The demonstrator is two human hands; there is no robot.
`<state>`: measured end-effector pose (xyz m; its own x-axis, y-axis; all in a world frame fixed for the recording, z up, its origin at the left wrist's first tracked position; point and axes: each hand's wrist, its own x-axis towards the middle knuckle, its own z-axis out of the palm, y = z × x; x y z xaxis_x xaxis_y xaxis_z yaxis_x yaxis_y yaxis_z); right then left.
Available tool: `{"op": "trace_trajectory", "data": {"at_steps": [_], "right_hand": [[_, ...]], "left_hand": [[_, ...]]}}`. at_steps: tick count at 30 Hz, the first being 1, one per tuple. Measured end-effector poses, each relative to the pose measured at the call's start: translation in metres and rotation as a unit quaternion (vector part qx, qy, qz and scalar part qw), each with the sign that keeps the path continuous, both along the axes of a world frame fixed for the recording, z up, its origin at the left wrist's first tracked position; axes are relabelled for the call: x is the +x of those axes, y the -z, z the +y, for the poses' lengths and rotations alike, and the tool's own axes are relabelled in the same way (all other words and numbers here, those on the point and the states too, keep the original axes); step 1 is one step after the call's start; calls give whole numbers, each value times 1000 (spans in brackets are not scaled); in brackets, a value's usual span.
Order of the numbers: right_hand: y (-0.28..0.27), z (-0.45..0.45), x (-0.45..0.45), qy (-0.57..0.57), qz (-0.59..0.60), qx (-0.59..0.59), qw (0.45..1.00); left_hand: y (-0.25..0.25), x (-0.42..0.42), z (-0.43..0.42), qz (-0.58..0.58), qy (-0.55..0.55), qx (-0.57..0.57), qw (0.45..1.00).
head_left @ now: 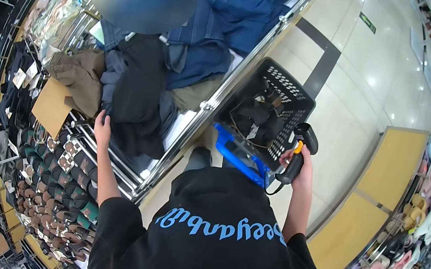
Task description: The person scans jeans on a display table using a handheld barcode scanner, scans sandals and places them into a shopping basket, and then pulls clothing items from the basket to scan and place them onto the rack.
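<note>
In my right hand is a black handheld barcode scanner with an orange trigger, its cable hanging down at the grip. My left hand is at the left edge of a pile of folded trousers, its fingers closed on the edge of a dark pair. Black trousers lie on top of this pile. Brown trousers rest just beyond my left hand. Near my right hand stands a black perforated basket with a blue handle; dark items and a white tag lie inside.
A metal rail edges the display table, where blue jeans are heaped further off. Racks of sandals stand at lower left. Yellow shelving panels with slippers behind flank the tiled aisle on the right.
</note>
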<state>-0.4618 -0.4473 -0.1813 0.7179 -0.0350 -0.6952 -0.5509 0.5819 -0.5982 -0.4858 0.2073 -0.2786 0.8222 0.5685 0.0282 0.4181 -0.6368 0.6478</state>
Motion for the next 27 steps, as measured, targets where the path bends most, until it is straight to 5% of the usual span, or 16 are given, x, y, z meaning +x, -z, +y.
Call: {"op": "trace_trajectory", "data": {"at_steps": [5,8,12,14,16,17,19,22,25,27], "right_hand": [[16,-55,11,-33,55,-4,998],[16,-73,12,-78,87,-117,986],[56,-81,-7,-209,111,-389,890],[65,-77,-9,-283,115,-501,810],[76,-72,-13,-284,74,-512,807],[82,-69,-18,-284,55,-517,806],[91,-63,-22,-299,66,-500,811],[107,-54,-31,-248,84,-451,853],[122,-48,-38,-254,153,-444,846],[120,-45,-30,-256,171,-431,848]], "left_hand": [[-95,70,-172,-212,-86,-32,973],[-136,102,-321,-200,78,-138,967],[-85,143,-447,-17,461,-148,875],[0,159,-477,159,474,-211,840],[119,153,-479,190,543,24,817],[153,157,-483,358,543,71,756],[208,164,-487,488,540,130,673],[255,165,-508,395,401,-54,825],[268,166,-538,367,372,-130,843],[273,170,-562,431,354,-41,829]]}}
